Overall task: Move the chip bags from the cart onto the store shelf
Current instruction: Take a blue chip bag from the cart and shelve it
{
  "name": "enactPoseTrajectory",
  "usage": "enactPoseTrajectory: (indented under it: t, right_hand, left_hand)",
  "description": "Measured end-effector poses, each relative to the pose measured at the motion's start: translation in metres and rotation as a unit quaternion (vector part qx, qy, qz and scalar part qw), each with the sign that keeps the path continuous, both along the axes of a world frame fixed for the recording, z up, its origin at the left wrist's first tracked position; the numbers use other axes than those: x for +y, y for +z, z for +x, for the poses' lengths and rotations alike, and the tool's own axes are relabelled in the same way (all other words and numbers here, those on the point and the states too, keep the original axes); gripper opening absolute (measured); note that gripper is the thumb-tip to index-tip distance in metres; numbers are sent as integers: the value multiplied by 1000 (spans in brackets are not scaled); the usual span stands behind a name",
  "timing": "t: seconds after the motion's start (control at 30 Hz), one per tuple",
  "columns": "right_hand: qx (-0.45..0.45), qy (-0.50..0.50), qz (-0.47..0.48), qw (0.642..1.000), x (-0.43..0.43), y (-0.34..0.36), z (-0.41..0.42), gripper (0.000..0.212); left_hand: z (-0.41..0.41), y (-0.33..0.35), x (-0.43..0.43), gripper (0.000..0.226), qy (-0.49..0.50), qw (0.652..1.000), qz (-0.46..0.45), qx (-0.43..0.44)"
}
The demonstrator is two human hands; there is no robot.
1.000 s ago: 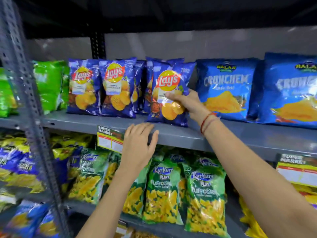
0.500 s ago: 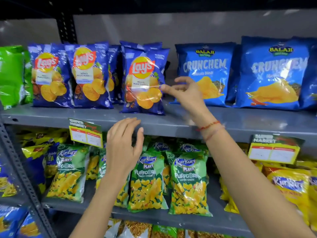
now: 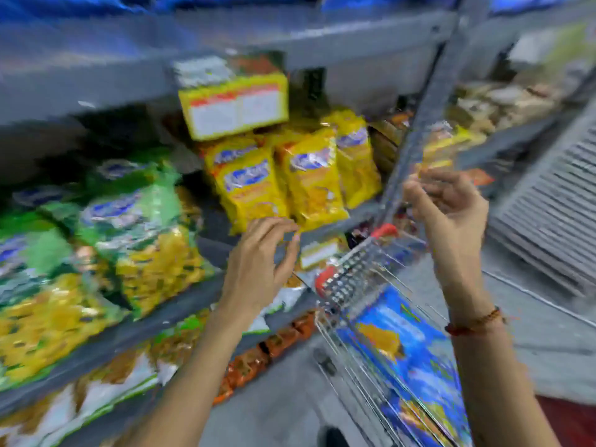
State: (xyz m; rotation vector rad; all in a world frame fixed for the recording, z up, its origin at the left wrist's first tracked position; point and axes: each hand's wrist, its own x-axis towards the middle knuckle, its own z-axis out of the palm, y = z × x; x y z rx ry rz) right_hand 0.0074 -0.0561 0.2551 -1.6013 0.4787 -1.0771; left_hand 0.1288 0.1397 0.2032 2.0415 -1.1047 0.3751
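Observation:
The view is blurred by motion. A wire shopping cart (image 3: 346, 280) with red corner caps stands at the lower right, and blue chip bags (image 3: 406, 343) lie inside it. My left hand (image 3: 258, 269) hovers empty with its fingers apart, in front of the middle shelf edge and left of the cart. My right hand (image 3: 451, 208) is raised above the cart, fingers loosely curled and apart, holding nothing. The grey store shelf (image 3: 225, 37) with blue bags on it runs along the top edge of the view.
Green bags (image 3: 122, 221) and yellow bags (image 3: 280, 179) fill the middle shelf. A yellow price tag (image 3: 235, 104) hangs from the upper shelf edge. A grey upright post (image 3: 419, 124) divides the shelving. Orange and white packets sit on the lowest shelf. Grey floor lies to the right.
My right hand let go of the blue Lay's bag, which stayed on the upper shelf. My view swung down and right to the cart, and both hands came down with it.

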Motion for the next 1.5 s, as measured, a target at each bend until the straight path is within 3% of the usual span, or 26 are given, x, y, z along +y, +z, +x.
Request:
enactPoseTrajectory:
  t: [0.2,0.37,0.43,0.6,0.67,0.73,0.8,0.83,0.9,0.97,1.03,1.1,1.27,1.4,1.5]
  right_hand:
    - [168,-137,100,971,-79,-135,-68,16]
    - [322,-130,231,909,-111,-259,-97,21]
    - [362,-129,287,877,-112,-307,-102,33]
    - [363,-148,441,807,-109,-401,-106,39]
    - [333,-167,492,787,-108,-424,-105,31]
    - [323,-186,511,774,-110,-443,-105,39]
    - [309,-200,529,764,-112,-456,-103,33]
    - [291,-200,540,764,-113,-462,-101,35]
    - [262,-197,563,759,-114,-471,-93,60]
    - [243,-195,558,770,-114,-476,-86,66]
    - [227,-199,560,772,-113,-482,-84,70]
    - [248,-207,573,754,-113,-482,-87,77]
    - [204,-200,546,787,-122,-464,-95,42]
    - [187,-163,538,805,-126,-428,-109,58]
    - [174,-156,512,827,-126,-395,-117,53]
  left_hand:
    - [-36,-83,-121,21,-136,970,143,142]
    - [-48,-160,-195,36,-190,905,292,242]
    - [-44,-194,-219,44,-185,867,372,277]
    - [-24,-276,-262,60,-141,782,507,333]
    - [-17,-308,-270,72,-123,761,532,350]
    - [-14,-335,-277,85,-111,743,547,369]
    - [-16,-354,-282,86,-105,735,522,421]
    - [-18,-364,-284,81,-107,718,496,477]
    - [-25,-382,-282,68,-112,677,456,567]
    - [-32,-394,-278,62,-91,686,428,581]
    - [-34,-400,-275,71,-75,682,426,590]
    - [-31,-404,-274,88,-61,655,473,586]
    - [-28,-384,-280,85,-72,616,469,629]
    - [-30,-351,-279,76,-113,603,454,646]
    - [-35,-317,-273,65,-139,624,408,652]
